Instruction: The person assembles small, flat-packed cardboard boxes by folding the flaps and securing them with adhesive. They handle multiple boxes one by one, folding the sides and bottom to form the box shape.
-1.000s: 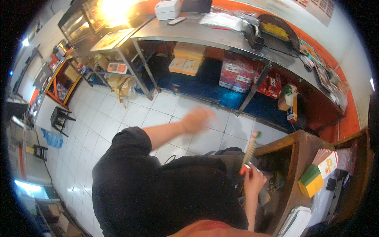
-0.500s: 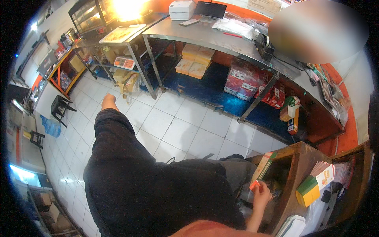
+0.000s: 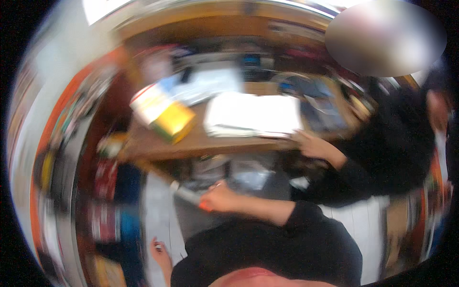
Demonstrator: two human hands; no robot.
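Note:
My right hand (image 3: 220, 197) is closed on the orange end of a narrow printed carton (image 3: 186, 193), seen nearly edge-on. The carton points away to the left, below the front edge of a wooden desk (image 3: 191, 146). My left hand (image 3: 160, 251) is low at the left over the floor, beside my body; blur hides how its fingers lie. On the desk lie a yellow, green and white box (image 3: 165, 115) and a wide white stack (image 3: 253, 115), perhaps of paper or flat cartons.
A co-worker in black stands at the right, one hand (image 3: 318, 148) at the stack's near corner. Clear plastic bags (image 3: 251, 172) are under the desk. Dark items and cables (image 3: 320, 103) lie at its right. A shelved counter (image 3: 86, 158) is at the left.
My view has swung right, bringing the desk ahead and the co-worker's hand into sight. My right hand still holds the carton. My left arm now hangs lower in the picture.

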